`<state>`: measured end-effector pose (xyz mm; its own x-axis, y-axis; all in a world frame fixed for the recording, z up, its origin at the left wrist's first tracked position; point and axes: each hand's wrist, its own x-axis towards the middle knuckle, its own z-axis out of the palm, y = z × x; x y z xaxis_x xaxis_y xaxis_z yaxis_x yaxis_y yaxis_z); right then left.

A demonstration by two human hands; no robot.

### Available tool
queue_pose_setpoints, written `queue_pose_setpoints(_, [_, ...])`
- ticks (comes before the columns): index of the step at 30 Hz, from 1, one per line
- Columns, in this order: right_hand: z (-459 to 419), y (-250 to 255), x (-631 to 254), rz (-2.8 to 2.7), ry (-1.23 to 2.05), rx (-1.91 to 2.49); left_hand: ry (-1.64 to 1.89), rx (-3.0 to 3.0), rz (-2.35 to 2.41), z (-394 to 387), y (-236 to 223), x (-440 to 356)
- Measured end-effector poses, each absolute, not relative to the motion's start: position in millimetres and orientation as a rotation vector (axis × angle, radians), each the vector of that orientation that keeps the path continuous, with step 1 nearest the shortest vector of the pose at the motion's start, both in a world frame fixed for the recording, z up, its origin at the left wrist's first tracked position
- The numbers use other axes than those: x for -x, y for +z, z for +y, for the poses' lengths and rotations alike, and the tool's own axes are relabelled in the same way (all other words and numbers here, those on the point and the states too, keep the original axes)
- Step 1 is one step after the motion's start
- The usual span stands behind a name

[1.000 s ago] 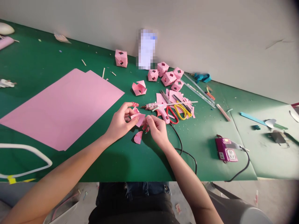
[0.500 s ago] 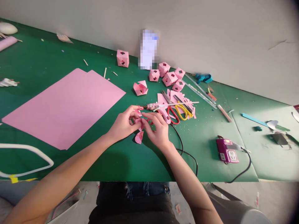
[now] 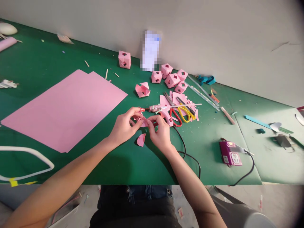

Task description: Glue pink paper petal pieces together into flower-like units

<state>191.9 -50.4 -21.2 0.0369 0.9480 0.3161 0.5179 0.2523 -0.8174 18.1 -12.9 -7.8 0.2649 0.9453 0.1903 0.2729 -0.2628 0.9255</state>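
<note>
Between my two hands is a small folded piece of pink paper point(image 3: 143, 123). My left hand point(image 3: 125, 125) pinches its left side, and my right hand point(image 3: 160, 129) pinches its right side; the fingers hide much of it. Another folded pink paper piece point(image 3: 141, 139) lies on the table just below my hands. A pink glue gun point(image 3: 163, 110) rests beyond my right hand, its nozzle pointing left toward my left fingers. Above my hands stands a partly joined, open pink paper shape point(image 3: 142, 90).
Several pink paper balls point(image 3: 172, 80) and a pink paper cube point(image 3: 124, 59) stand near the wall by a phone point(image 3: 150, 50). Scissors point(image 3: 184, 113) lie on paper scraps. Large pink sheets point(image 3: 68, 110) lie left. A purple power socket point(image 3: 230, 153) sits right; a black cable point(image 3: 184, 142) trails nearby.
My right fingers have closed in on the right end of the folded paper, which is now held level between both hands. The surrounding things look the same.
</note>
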Motion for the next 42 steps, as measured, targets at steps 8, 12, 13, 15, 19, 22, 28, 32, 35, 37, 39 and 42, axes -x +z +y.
queue_pose_setpoints(8, [16, 31, -239, -1.955, 0.477, 1.443, 1.149, -1.516, 1.195, -14, -11, -17])
queue_pose_setpoints(12, [129, 39, -264, -2.197, -0.144, 1.673, 1.178, -1.501, 1.242, -11, -15, -15])
queue_pose_setpoints(13, [155, 38, -268, -2.267, -0.242, 1.712, 1.183, -1.502, 1.257, -10, -16, -15])
queue_pose_setpoints(15, [195, 34, -271, -2.396, -0.397, 1.742, 1.202, -1.501, 1.271, -9, -16, -14])
queue_pose_setpoints(19, [236, 31, -269, -2.549, -0.504, 1.648, 1.22, -1.504, 1.306, -7, -17, -12])
queue_pose_setpoints(22, [248, 32, -265, -2.603, -0.529, 1.646, 1.226, -1.509, 1.313, -4, -18, -11])
queue_pose_setpoints(28, [267, 28, -262, -2.618, -0.529, 1.706, 1.209, -1.525, 1.303, -4, -19, -9])
queue_pose_setpoints(32, [275, 32, -268, -2.634, -0.523, 1.623, 1.183, -1.504, 1.301, -4, -18, -8])
queue_pose_setpoints(35, [276, 41, -270, -2.589, -0.538, 1.638, 1.17, -1.499, 1.299, -3, -18, -8])
queue_pose_setpoints(37, [275, 48, -270, -2.562, -0.553, 1.688, 1.17, -1.496, 1.297, -3, -18, -8])
queue_pose_setpoints(39, [274, 51, -269, -2.56, -0.567, 1.715, 1.175, -1.495, 1.293, -3, -18, -8])
queue_pose_setpoints(42, [272, 51, -267, -2.594, -0.579, 1.68, 1.177, -1.507, 1.284, -3, -18, -9])
